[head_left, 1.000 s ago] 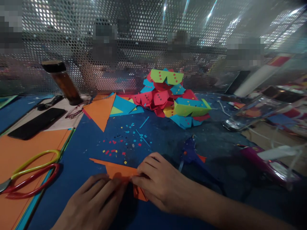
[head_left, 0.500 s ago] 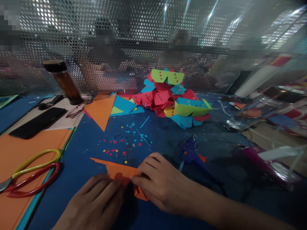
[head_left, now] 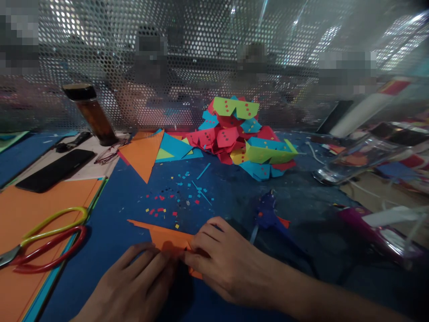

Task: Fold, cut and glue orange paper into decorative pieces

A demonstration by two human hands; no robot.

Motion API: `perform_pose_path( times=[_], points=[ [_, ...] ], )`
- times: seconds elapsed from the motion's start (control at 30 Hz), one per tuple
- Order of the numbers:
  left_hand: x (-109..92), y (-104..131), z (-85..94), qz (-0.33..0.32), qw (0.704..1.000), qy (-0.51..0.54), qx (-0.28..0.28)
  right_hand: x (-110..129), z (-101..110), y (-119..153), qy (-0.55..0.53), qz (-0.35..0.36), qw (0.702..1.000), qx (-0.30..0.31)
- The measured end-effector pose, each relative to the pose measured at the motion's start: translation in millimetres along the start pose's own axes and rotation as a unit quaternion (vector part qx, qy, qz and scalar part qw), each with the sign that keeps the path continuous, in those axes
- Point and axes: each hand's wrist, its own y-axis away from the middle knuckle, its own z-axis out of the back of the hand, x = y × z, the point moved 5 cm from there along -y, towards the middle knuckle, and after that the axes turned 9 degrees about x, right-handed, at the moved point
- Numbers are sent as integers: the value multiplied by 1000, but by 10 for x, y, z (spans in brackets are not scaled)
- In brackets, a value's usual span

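A partly folded sheet of orange paper (head_left: 167, 237) lies on the blue table, one thin pointed end stretching to the left. My left hand (head_left: 137, 277) presses its lower left part with curled fingers, the fingertips partly hidden. From the right, my right hand (head_left: 221, 261) grips the folded right end between thumb and fingers. Small cut bits of paper (head_left: 177, 192) in blue, red and yellow are scattered just beyond the sheet. To the right of my right hand rests a blue glue gun (head_left: 268, 212).
Red-and-yellow-handled scissors (head_left: 50, 241) lie on orange sheets at left, near a black phone (head_left: 55, 170) and a dark-capped bottle (head_left: 95, 118). Folded paper pieces (head_left: 231, 134) are heaped at the back, beside orange triangles (head_left: 142, 152). A clear jar (head_left: 351, 158) lies right. Perforated metal stands behind.
My right hand has shifted slightly down over the folded right end, and less of its lower flap shows. The whole view has moved a little.
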Motion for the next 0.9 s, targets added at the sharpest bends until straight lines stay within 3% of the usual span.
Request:
perform_pose_path(
  times=[0.27,0.73,0.9],
  points=[
    [-2,8,30,10,1000,4,-22,-4,2,-8,-12,-3,1000,12],
    [-4,-21,-4,16,1000,11,8,-8,-7,-2,1,-14,1000,0],
    [-12,-7,0,18,999,20,-20,-9,-32,0,-12,-16,1000,0]
  ],
)
